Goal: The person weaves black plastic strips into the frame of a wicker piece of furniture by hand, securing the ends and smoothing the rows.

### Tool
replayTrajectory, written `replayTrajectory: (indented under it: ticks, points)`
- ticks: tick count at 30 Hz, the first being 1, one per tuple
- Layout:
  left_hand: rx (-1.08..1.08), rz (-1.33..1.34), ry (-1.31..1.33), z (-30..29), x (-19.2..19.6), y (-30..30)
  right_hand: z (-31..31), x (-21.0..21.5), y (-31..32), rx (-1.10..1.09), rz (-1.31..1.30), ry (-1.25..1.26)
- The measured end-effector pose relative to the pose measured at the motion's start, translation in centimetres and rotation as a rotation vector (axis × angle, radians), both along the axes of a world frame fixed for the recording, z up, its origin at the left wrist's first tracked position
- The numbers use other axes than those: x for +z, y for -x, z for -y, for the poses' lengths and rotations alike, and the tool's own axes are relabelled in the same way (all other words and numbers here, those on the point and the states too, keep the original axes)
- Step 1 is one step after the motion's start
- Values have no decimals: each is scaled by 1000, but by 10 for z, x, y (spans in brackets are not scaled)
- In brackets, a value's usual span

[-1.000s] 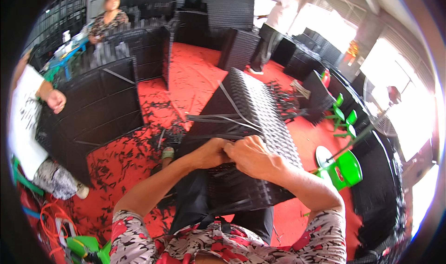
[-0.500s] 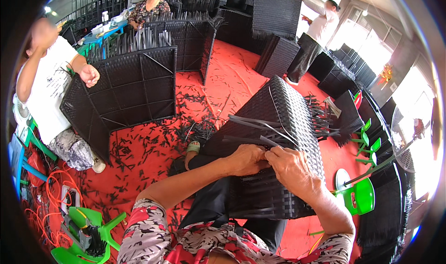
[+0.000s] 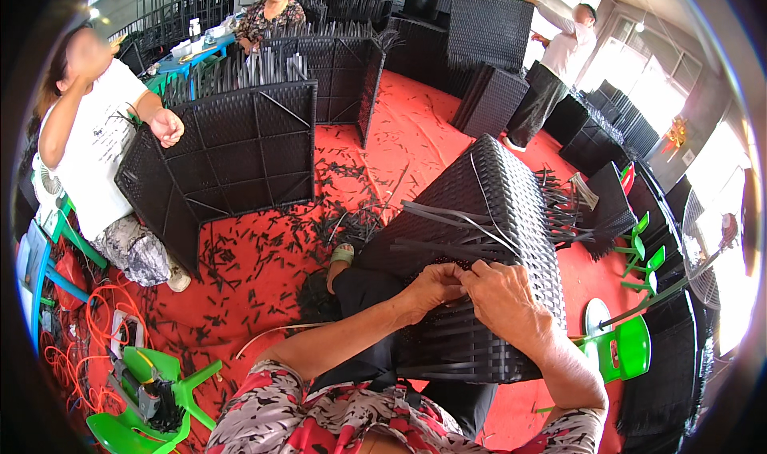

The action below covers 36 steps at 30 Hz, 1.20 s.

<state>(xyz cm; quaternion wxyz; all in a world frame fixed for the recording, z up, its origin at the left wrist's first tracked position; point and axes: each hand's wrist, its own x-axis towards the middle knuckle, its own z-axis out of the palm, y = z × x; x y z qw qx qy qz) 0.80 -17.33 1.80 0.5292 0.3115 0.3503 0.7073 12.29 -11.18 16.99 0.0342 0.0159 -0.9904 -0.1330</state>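
A black woven wicker piece (image 3: 511, 186) stands tilted in front of me against my legs, with loose flat strips (image 3: 455, 218) sticking out of its upper left side. My left hand (image 3: 435, 288) and my right hand (image 3: 505, 294) meet over its near edge. Both are closed, thumb and fingertips pinched together on a thin black weaving strip that the fingers mostly hide. A light thin strip (image 3: 276, 332) curves out beyond my left forearm, its other end out of sight.
Strip scraps litter the red floor covering (image 3: 240, 250). Left stand a person (image 3: 104, 126) and unfinished woven panels (image 3: 248, 146); another person (image 3: 272, 14) is behind, a third (image 3: 551, 70) far right. A green stool (image 3: 148, 410) holds tools beside orange cord; a green chair (image 3: 627, 348) and fan (image 3: 703, 250) stand right.
Both hands have dropped slightly toward me, still pinched together. The light strip left of my forearm has come into view. The whole view has shifted a little.
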Motion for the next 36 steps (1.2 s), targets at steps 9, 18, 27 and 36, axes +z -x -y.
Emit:
replayTrajectory:
  ticks: [9, 18, 27, 36]
  points:
    - [-156, -208, 82, 6, -40, 17, 1, -4, -5, 52, -1, 53]
    - [382, -632, 23, 26, -30, 33, -25, 35, -30, -154, -459, 782]
    - [378, -500, 126, 32, 59, -7, -38, 23, -52, -198, -586, 747]
    - [558, -241, -262, 19, 74, -12, -42, 17, -30, -142, -544, 784]
